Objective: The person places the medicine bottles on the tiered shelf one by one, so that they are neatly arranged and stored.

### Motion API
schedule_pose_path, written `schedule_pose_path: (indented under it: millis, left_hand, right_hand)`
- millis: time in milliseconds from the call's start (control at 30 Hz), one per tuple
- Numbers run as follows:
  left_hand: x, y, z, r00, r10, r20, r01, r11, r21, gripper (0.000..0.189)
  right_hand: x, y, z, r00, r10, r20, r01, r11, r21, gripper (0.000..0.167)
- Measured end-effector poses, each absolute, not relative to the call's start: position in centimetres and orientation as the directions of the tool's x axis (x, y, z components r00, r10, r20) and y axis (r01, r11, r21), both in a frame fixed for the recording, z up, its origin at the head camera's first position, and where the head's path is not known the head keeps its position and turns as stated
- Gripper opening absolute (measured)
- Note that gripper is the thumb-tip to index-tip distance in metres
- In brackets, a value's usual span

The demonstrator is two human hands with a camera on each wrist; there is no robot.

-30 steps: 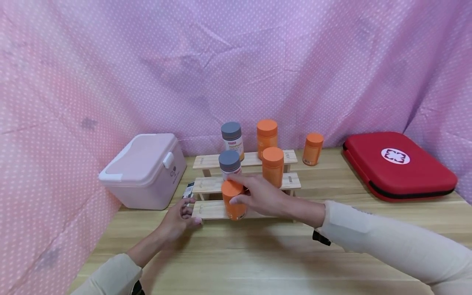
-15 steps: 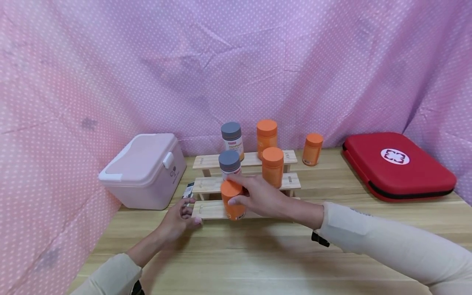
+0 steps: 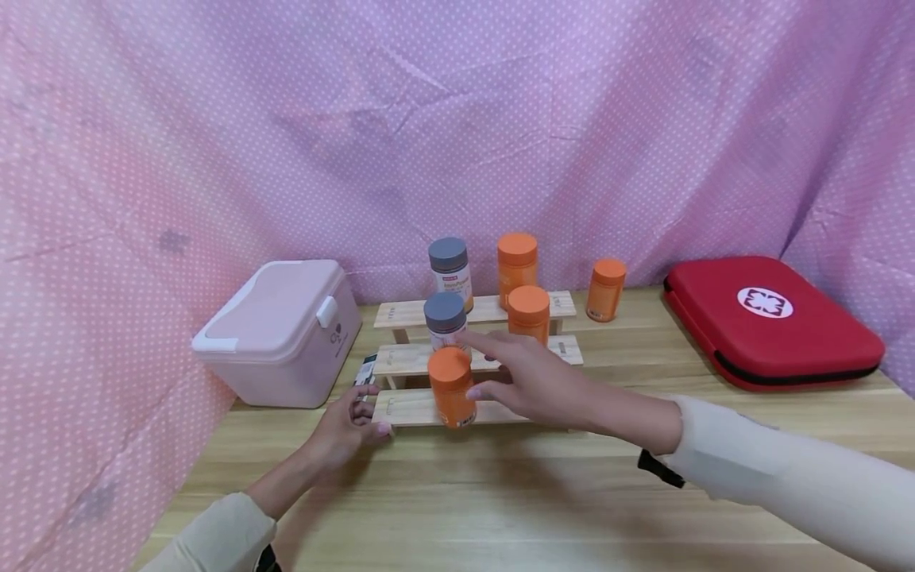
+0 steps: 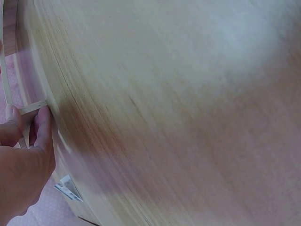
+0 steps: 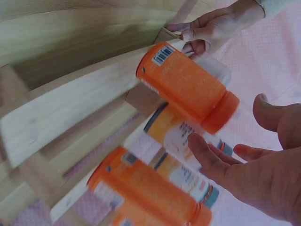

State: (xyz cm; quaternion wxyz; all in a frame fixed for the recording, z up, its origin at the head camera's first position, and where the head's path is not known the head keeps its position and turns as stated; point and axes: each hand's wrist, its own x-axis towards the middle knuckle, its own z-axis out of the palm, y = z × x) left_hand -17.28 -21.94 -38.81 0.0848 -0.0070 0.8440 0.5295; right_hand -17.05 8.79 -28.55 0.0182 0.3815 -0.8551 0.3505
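Note:
An orange bottle [image 3: 453,393] stands upright on the lowest step of a three-step wooden rack [image 3: 405,407]. Just to its right is my right hand [image 3: 532,380], thumb and fingers spread. In the right wrist view those fingers are apart from the orange bottle [image 5: 186,87], and nothing is between them. My left hand [image 3: 341,427] holds the left end of the lowest step; the left wrist view shows its thumb and fingers [image 4: 43,127] pinching the wood. Behind, a grey-capped bottle [image 3: 445,314] and another orange bottle [image 3: 529,310] stand on the middle step.
On the top step stand a grey-capped bottle [image 3: 450,262] and an orange bottle [image 3: 518,258]. A smaller orange bottle [image 3: 606,290] is on the table right of the rack. A pink lidded box [image 3: 279,334] sits left, a red zipped case [image 3: 772,326] right.
My right hand has let go of the orange bottle and drawn back to the right, its fingers spreading. The bottle stays on the lowest step. My left hand keeps its hold on the rack.

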Motion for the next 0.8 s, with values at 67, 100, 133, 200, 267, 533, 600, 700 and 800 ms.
schedule_pose_path:
  millis: [67, 100, 133, 200, 267, 533, 600, 700, 800]
  left_hand:
    - [-17.2, -22.0, -38.8, -0.985, 0.076, -0.153, -0.104, 0.444, 0.890, 0.059]
    - [-17.2, -22.0, -38.8, -0.985, 0.075, -0.154, -0.105, 0.445, 0.889, 0.059]
    - [-17.2, -22.0, -38.8, -0.985, 0.073, -0.156, -0.107, 0.447, 0.888, 0.059]
    - [-17.2, -22.0, -38.9, -0.985, 0.070, -0.156, -0.108, 0.452, 0.885, 0.059]
    - [-17.2, -22.0, -38.9, -0.986, 0.067, -0.155, -0.108, 0.456, 0.883, 0.059]
    - [-17.1, -22.0, -38.9, -0.985, 0.064, -0.160, -0.112, 0.462, 0.879, 0.061]
    - [-17.2, -22.0, -38.9, -0.985, 0.064, -0.160, -0.112, 0.465, 0.878, 0.061]
    - [-17.3, -22.0, -38.9, -0.986, 0.067, -0.154, -0.105, 0.469, 0.877, 0.059]
    - [-17.3, -21.9, -38.9, -0.986, 0.073, -0.147, -0.096, 0.465, 0.880, 0.058]
  right_hand:
    - [-16.8, 9.8, -28.5, -0.706, -0.635, 0.313, -0.677, 0.477, -0.560, 0.066]
    - [-16.7, 10.3, -28.5, -0.710, -0.630, 0.316, -0.678, 0.490, -0.548, 0.065]
    - [-16.6, 10.9, -28.5, -0.715, -0.621, 0.321, -0.679, 0.505, -0.534, 0.063]
    - [-16.4, 11.9, -28.5, -0.735, -0.598, 0.320, -0.664, 0.539, -0.518, 0.061]
    - [-16.2, 13.0, -28.4, -0.763, -0.567, 0.311, -0.637, 0.579, -0.509, 0.059]
    - [-16.5, 17.7, -27.7, -0.829, -0.438, 0.348, -0.559, 0.640, -0.527, 0.050]
    - [-17.1, 19.0, -27.3, -0.849, -0.393, 0.354, -0.528, 0.663, -0.531, 0.048]
    - [-18.6, 21.0, -26.8, -0.888, -0.313, 0.336, -0.454, 0.709, -0.540, 0.049]
    - [-20.4, 22.9, -27.0, -0.927, -0.246, 0.284, -0.369, 0.736, -0.568, 0.054]
